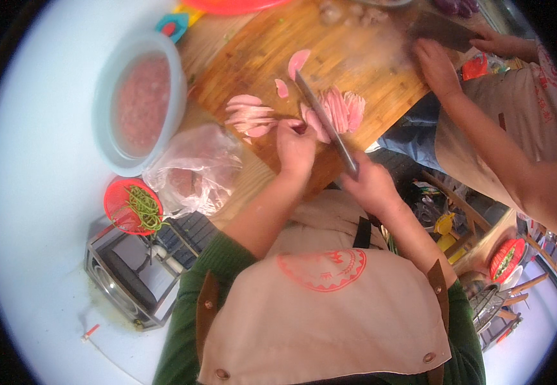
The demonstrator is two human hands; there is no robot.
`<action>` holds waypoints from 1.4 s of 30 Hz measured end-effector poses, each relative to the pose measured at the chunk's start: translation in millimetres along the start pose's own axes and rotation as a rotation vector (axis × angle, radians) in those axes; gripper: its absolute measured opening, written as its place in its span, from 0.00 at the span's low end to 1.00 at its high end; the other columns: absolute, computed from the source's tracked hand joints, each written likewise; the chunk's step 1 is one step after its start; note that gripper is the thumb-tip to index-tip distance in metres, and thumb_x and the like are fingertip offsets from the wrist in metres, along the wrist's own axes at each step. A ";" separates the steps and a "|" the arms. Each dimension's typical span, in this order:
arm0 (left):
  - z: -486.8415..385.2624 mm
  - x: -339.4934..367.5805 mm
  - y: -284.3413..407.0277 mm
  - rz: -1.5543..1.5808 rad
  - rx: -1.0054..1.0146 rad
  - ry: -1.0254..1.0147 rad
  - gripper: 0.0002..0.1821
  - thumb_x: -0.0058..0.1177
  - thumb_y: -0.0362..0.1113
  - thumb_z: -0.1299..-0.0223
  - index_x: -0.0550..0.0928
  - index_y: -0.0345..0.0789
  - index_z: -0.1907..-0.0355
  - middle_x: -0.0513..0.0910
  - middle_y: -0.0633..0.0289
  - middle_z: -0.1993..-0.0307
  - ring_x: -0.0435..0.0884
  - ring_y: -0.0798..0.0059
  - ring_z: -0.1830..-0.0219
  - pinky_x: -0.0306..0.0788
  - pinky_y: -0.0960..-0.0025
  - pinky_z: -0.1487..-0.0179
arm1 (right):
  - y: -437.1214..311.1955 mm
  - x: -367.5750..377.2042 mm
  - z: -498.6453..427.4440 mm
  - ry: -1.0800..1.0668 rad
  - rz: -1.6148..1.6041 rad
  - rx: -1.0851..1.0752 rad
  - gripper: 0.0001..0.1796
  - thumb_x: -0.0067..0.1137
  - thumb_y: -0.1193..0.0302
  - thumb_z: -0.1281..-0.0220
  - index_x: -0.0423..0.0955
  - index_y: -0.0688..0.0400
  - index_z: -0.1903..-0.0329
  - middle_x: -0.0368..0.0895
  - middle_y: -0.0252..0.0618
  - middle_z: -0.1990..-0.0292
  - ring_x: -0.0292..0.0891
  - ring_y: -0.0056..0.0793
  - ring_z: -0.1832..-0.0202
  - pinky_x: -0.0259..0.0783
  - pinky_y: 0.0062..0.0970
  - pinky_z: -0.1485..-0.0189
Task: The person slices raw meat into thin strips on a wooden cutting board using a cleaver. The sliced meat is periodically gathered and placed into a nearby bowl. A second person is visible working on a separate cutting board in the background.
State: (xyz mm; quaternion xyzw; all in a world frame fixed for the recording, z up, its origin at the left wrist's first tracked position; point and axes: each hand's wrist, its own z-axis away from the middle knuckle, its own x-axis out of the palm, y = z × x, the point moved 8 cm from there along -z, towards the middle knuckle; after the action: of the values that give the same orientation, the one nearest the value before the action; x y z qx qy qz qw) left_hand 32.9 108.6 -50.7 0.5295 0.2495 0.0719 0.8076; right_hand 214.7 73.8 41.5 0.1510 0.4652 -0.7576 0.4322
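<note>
My right hand (372,185) grips the handle of a kitchen knife (324,115), whose long blade points up and to the left over the wooden cutting board (259,53). Beneath and beside the blade lie pink meat slices (338,109) in an overlapping row. My left hand (297,144) rests at the board, left of the blade, with fingers bent; whether it pinches a piece cannot be told. Left of it is a stack of sliced meat (247,115). A half-round slice (299,63) lies by the knife tip, and a small piece (281,88) lies nearby.
At left stand a light-blue basin (100,103) of pinkish contents, a clear plastic bag (211,163) and a red basket (114,199) with green vegetables. At upper right, a co-worker's hands (435,65) are by a cleaver (444,32) at the same board. A red basin (240,5) edges the top.
</note>
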 end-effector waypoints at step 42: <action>0.8 1.6 23.6 -0.269 0.078 -0.071 0.12 0.61 0.32 0.50 0.73 0.29 0.79 0.75 0.47 0.71 0.76 0.54 0.68 0.69 0.58 0.61 | -23.3 5.6 0.6 -0.083 0.121 0.000 0.19 0.53 0.64 0.41 0.65 0.67 0.56 0.80 0.62 0.71 0.78 0.60 0.65 0.73 0.50 0.58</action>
State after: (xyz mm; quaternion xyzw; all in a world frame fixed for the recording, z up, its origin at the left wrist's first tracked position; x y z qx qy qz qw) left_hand 38.1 118.7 -30.0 0.5243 0.2923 -0.0654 0.7972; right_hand 193.0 74.9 51.7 0.1474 0.4370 -0.7357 0.4959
